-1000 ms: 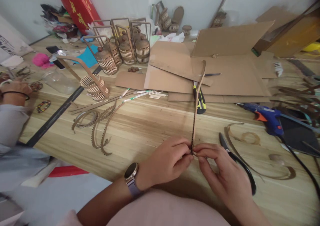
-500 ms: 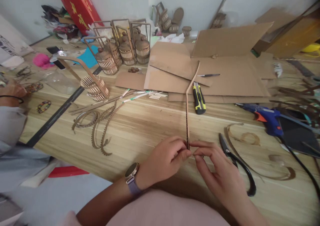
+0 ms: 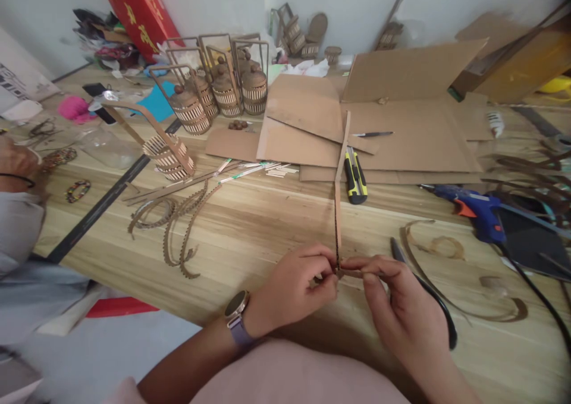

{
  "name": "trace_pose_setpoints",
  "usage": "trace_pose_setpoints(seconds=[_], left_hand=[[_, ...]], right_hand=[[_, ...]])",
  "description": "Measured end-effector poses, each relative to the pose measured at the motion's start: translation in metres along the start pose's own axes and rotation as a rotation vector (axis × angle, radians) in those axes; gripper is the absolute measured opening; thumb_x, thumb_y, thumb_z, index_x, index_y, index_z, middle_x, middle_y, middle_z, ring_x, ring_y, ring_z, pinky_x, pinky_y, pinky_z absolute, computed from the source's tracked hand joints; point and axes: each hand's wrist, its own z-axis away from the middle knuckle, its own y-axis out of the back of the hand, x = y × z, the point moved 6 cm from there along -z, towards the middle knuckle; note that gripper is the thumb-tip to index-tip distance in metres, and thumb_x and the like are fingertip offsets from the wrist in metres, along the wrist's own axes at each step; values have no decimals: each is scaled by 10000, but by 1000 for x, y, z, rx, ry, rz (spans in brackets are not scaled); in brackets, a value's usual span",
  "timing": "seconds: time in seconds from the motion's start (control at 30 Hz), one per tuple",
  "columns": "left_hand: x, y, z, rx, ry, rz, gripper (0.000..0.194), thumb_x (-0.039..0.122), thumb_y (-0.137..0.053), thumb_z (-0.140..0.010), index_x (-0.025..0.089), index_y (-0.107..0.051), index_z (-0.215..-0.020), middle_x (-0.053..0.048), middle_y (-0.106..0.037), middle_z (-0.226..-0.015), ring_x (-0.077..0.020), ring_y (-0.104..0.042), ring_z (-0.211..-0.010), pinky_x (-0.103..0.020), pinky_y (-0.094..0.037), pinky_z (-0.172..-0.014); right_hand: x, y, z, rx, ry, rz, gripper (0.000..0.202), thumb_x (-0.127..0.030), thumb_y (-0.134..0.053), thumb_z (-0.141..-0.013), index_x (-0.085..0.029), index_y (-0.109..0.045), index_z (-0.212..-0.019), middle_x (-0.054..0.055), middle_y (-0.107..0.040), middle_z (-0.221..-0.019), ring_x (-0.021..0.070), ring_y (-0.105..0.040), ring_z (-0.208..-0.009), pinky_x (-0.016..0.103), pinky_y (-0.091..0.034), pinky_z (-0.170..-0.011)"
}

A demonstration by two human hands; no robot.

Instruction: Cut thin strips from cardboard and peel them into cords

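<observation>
A long, narrow cardboard strip (image 3: 338, 213) rises away from me above the table, bent at its middle, its corrugated edge showing. My left hand (image 3: 298, 288), with a watch (image 3: 237, 304) on the wrist, pinches the strip's near end between thumb and fingers. Facing it, my right hand (image 3: 397, 297) grips a thin brown piece (image 3: 352, 273) at that same end, thumb against forefinger. Whether this piece is a peeled layer or the bent end of the strip, I cannot tell. Black-handled scissors (image 3: 447, 323) lie partly hidden behind my right hand.
A yellow-black utility knife (image 3: 355, 178) lies beyond the strip by cardboard sheets (image 3: 401, 130). To the right rests a blue glue gun (image 3: 479, 210). Curled corrugated strips (image 3: 172, 231) and small lidded baskets (image 3: 225, 91) stand left. Another person's hand (image 3: 18, 157) is at far left.
My right hand has drawn a little to the right, exposing more of the thin brown piece. The strip has turned slightly, and its far end now leans less to the right.
</observation>
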Motion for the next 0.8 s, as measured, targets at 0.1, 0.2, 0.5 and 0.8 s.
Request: trace_pose_setpoints(seconds=[0.1,0.2,0.5,0.8], left_hand=[[-3,1,0,6,31,46,153,138,-585,-895,182,-574,-749,-37,-663,-952,-148,-628,-888,-247,-488,-821],[-7,0,2,0,85,18,174,257,-615,-942,181,-584,-789,-31,-642,-914,-158,-611,-873,-262,-475,-803],[2,-2,5,3,45,28,229,240,-503,-1011,182,-579,-802,-76,-663,-1024,-174,-624,-955,-291,-496,-889],[5,-5,3,1,29,18,268,233,-476,-996,195,-508,-733,-62,-654,-949,-171,-615,-915,-280,-487,-844]], right_hand=[[-2,0,-1,-12,8,-3,116,-194,-511,-956,-290,-542,-897,-20,-777,-855,167,-737,-732,285,-545,-615],[-7,-2,-1,-36,70,-23,117,-187,-529,-947,-287,-562,-897,-13,-783,-873,176,-743,-780,309,-569,-687],[3,-10,6,-40,10,-158,55,-322,-658,-942,-281,-677,-973,29,-789,-996,190,-764,-886,308,-618,-743],[5,-3,10,93,-86,-84,84,-271,-591,-973,-281,-671,-949,-17,-786,-892,159,-745,-827,277,-583,-745]])
